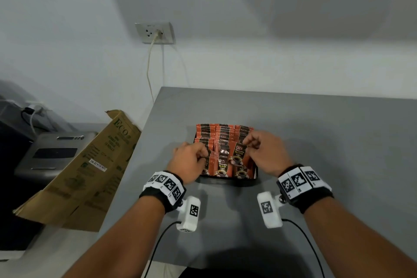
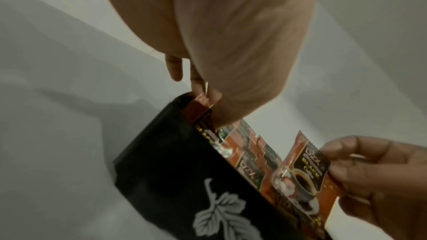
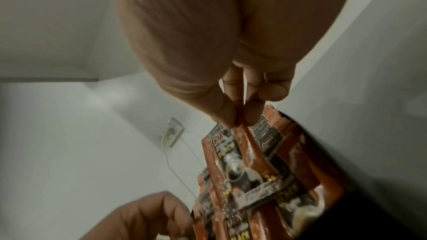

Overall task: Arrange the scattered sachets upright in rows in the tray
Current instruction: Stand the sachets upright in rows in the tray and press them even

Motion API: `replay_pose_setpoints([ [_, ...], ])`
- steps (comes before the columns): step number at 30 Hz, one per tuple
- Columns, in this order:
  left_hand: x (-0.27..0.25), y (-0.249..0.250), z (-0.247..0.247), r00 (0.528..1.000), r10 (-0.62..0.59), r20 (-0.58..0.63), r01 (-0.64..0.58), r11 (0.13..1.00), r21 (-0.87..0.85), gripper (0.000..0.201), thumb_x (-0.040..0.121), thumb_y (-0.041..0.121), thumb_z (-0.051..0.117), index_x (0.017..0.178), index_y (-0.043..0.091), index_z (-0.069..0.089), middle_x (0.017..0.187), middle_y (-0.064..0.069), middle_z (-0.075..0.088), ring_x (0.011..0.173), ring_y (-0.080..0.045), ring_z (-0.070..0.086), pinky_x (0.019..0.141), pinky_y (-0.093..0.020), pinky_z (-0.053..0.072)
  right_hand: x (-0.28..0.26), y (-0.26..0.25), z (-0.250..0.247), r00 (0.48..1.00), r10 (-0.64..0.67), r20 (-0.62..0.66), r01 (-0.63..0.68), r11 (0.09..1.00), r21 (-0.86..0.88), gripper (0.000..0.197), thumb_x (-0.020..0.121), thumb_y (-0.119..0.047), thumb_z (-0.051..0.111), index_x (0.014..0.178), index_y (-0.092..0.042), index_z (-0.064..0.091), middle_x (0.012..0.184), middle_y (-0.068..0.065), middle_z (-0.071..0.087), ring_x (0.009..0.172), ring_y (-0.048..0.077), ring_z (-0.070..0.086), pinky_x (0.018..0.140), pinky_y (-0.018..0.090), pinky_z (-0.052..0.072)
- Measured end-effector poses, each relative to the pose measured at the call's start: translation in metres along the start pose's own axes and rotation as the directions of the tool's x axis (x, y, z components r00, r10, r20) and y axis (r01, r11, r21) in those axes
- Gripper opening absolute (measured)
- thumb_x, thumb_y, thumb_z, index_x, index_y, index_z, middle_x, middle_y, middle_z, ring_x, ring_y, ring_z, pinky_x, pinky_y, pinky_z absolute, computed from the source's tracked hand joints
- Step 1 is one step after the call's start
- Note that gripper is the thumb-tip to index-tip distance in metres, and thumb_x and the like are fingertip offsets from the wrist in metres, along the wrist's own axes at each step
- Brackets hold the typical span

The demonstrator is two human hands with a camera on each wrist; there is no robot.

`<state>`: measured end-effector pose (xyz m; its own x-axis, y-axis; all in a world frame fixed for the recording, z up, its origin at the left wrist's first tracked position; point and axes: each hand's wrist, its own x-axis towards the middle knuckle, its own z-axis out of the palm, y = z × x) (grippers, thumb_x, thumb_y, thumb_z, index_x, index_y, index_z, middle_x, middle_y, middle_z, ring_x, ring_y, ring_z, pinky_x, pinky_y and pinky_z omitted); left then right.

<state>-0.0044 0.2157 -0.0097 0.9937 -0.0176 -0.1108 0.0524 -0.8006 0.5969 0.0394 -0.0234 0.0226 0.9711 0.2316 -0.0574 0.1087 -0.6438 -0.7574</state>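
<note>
A black tray (image 1: 225, 182) on the grey table holds several rows of upright orange coffee sachets (image 1: 223, 133). My right hand (image 1: 247, 143) pinches the top edge of a front-row sachet (image 1: 238, 157) between thumb and finger, which the right wrist view shows at the sachet's top (image 3: 241, 129). My left hand (image 1: 203, 157) is curled at the tray's front left corner. In the left wrist view its fingertips (image 2: 201, 87) pinch the top of a corner sachet (image 2: 201, 103) just inside the tray wall (image 2: 184, 171), which bears a white leaf print.
A flattened cardboard box (image 1: 90, 165) leans at the table's left edge, with a grey appliance (image 1: 54, 153) beyond it. A wall socket (image 1: 154, 32) with a cable is on the wall behind. Bare grey table (image 1: 327, 142) lies to the right of the tray.
</note>
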Motion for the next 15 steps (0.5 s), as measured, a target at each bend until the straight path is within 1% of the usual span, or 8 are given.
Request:
replay_pose_setpoints([
  [1,0.0,0.0,0.002,1.0,0.027,-0.013,-0.025,0.997,0.074,0.022,0.087,0.012,0.062,0.093,0.033,0.064,0.091,0.021,0.061,0.099,-0.013,0.051,0.092,-0.034,0.038,-0.002,0.002,0.003,1.0,0.001,0.016,0.0,0.999,-0.044,0.021,0.087,0.001,0.063,0.089,-0.02,0.069,0.083,-0.005,0.07,0.07,-0.001,0.064,0.061,0.004,0.045],
  [3,0.001,0.0,0.005,0.996,0.069,-0.047,-0.06,0.984,0.169,0.022,0.087,0.011,0.062,0.099,0.029,0.067,0.097,0.017,0.065,0.102,-0.014,0.048,0.091,-0.032,0.032,-0.007,0.006,0.01,0.999,0.007,0.048,0.0,0.991,-0.135,0.022,0.088,-0.002,0.06,0.091,-0.022,0.069,0.085,-0.007,0.069,0.077,0.004,0.064,0.063,0.006,0.045],
  [4,0.001,0.0,0.007,0.994,0.086,-0.064,-0.072,0.976,0.205,0.021,0.087,0.011,0.062,0.099,0.028,0.067,0.1,0.015,0.067,0.102,-0.014,0.047,0.089,-0.031,0.03,-0.009,0.008,0.014,0.998,0.007,0.06,0.003,0.986,-0.169,0.023,0.087,-0.003,0.059,0.091,-0.023,0.069,0.085,-0.007,0.07,0.078,0.007,0.064,0.067,0.009,0.048],
  [6,0.001,0.0,0.009,0.991,0.102,-0.084,-0.077,0.963,0.26,0.02,0.085,0.013,0.061,0.097,0.028,0.066,0.103,0.012,0.067,0.102,-0.016,0.046,0.086,-0.03,0.027,-0.012,0.013,0.021,0.997,0.015,0.075,0.003,0.973,-0.232,0.022,0.088,-0.004,0.058,0.091,-0.023,0.068,0.087,-0.004,0.071,0.079,0.013,0.066,0.075,0.025,0.055],
  [7,0.002,-0.001,0.009,0.991,0.105,-0.085,-0.078,0.957,0.279,0.02,0.084,0.014,0.061,0.098,0.028,0.066,0.104,0.012,0.066,0.102,-0.016,0.045,0.086,-0.03,0.027,-0.014,0.014,0.024,0.996,0.02,0.081,0.003,0.964,-0.265,0.021,0.088,-0.005,0.057,0.09,-0.023,0.067,0.09,-0.002,0.071,0.081,0.015,0.065,0.076,0.029,0.056],
  [9,0.003,0.001,0.009,0.991,0.11,-0.071,-0.082,0.944,0.319,0.022,0.081,0.017,0.062,0.102,0.027,0.065,0.107,0.01,0.064,0.104,-0.017,0.045,0.088,-0.03,0.029,-0.018,0.017,0.028,0.996,0.0,0.089,0.027,0.952,-0.304,0.018,0.087,-0.006,0.057,0.088,-0.021,0.065,0.096,-0.001,0.068,0.089,0.017,0.061,0.08,0.029,0.052],
  [12,0.002,0.004,0.007,0.99,0.137,-0.034,-0.116,0.929,0.35,0.032,0.079,0.02,0.06,0.11,0.024,0.063,0.113,0.008,0.063,0.11,-0.018,0.049,0.095,-0.031,0.032,-0.023,0.02,0.031,0.997,-0.071,0.039,0.08,0.935,-0.346,0.01,0.086,-0.011,0.062,0.093,-0.016,0.066,0.104,-0.003,0.058,0.103,0.016,0.048,0.09,0.023,0.04],
  [15,0.002,0.011,0.007,0.98,0.196,0.026,-0.194,0.928,0.319,0.044,0.081,0.016,0.055,0.124,0.021,0.06,0.125,0.003,0.063,0.122,-0.018,0.051,0.108,-0.031,0.028,-0.024,0.019,0.031,0.989,-0.147,-0.025,0.127,0.918,-0.376,0.018,0.087,-0.017,0.063,0.104,-0.015,0.068,0.109,-0.004,0.059,0.106,0.015,0.049,0.096,0.025,0.041],
])
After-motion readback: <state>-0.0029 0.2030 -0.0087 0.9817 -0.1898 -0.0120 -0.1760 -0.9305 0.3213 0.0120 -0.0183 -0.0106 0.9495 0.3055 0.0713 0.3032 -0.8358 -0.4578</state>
